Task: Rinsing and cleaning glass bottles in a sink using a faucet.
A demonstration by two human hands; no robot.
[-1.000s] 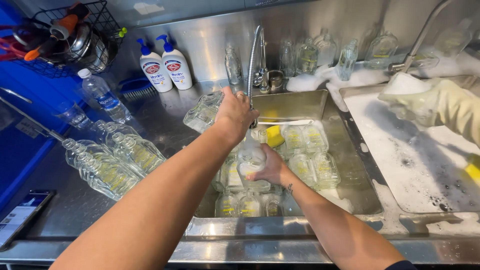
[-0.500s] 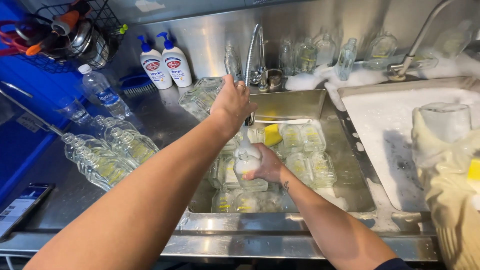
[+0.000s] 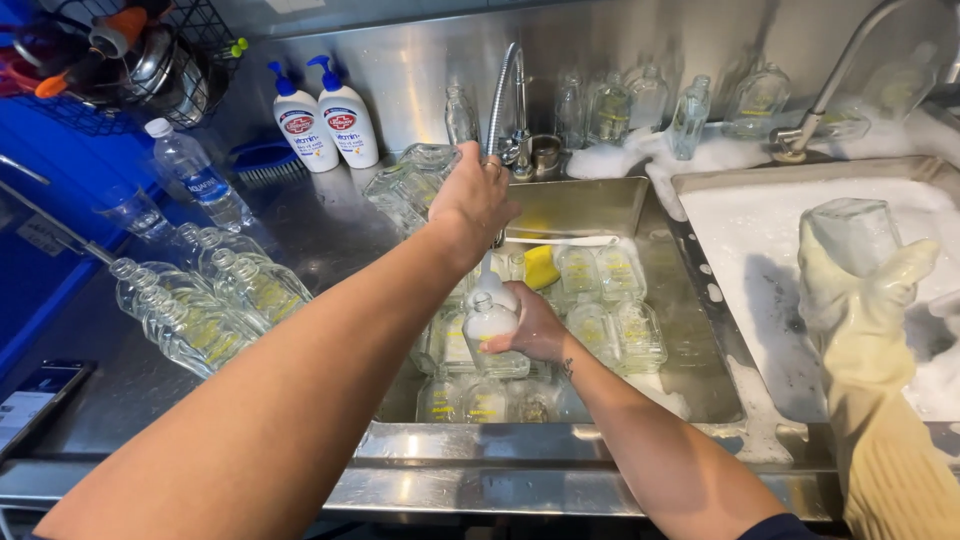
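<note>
My left hand (image 3: 475,200) reaches over the steel sink (image 3: 600,205) and closes on the lever at the base of the curved tap (image 3: 507,90). Below it, my right hand (image 3: 535,332) holds a small clear glass bottle (image 3: 490,322) upright, and a thin stream of water falls onto its neck. Several more clear bottles with yellowish labels (image 3: 610,300) lie in the sink around a yellow sponge (image 3: 541,266).
Several rinsed bottles (image 3: 200,320) lie on the left counter beside a plastic water bottle (image 3: 190,180), two soap pump bottles (image 3: 320,125) and a phone (image 3: 35,405). At right, a co-worker's yellow-gloved hand (image 3: 870,330) holds a glass bottle (image 3: 850,235) over a foamy basin (image 3: 730,215).
My right hand has lifted a bottle out of the sink and brought it under the tap. My left hand stayed at the tap. The co-worker's gloved hand came back into view holding a bottle.
</note>
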